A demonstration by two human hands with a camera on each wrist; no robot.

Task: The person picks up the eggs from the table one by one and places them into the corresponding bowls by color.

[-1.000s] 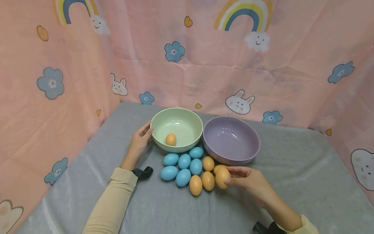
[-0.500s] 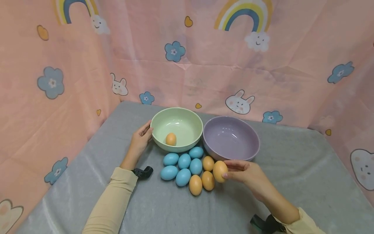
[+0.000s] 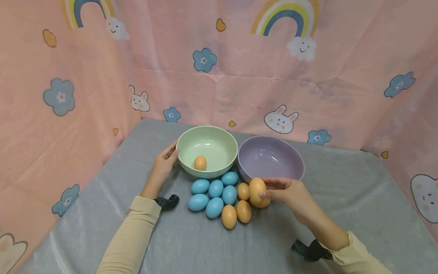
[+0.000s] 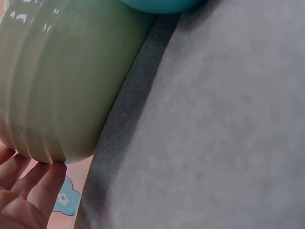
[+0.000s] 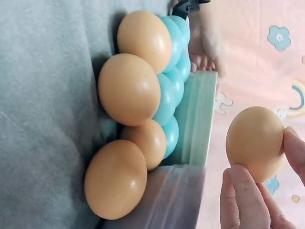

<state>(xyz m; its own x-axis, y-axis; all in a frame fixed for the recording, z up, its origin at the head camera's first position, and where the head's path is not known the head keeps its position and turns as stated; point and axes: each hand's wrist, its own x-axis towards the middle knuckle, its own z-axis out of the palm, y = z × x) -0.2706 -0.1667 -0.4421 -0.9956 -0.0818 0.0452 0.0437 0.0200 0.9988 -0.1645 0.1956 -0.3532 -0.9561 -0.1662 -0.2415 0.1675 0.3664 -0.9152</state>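
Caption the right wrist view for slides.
Right hand pinches a smooth orange egg near four more orange eggs, oval blue eggs, round green bowl and round purple bowl.

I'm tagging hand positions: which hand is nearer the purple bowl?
Right: the right hand, pinching an orange egg, is in front of the purple bowl; the left hand is across the green bowl from it.

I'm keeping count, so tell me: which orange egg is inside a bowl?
The lone orange egg in the green bowl; four other orange eggs lie on the gray cloth, and the held egg is pinched in the right hand.
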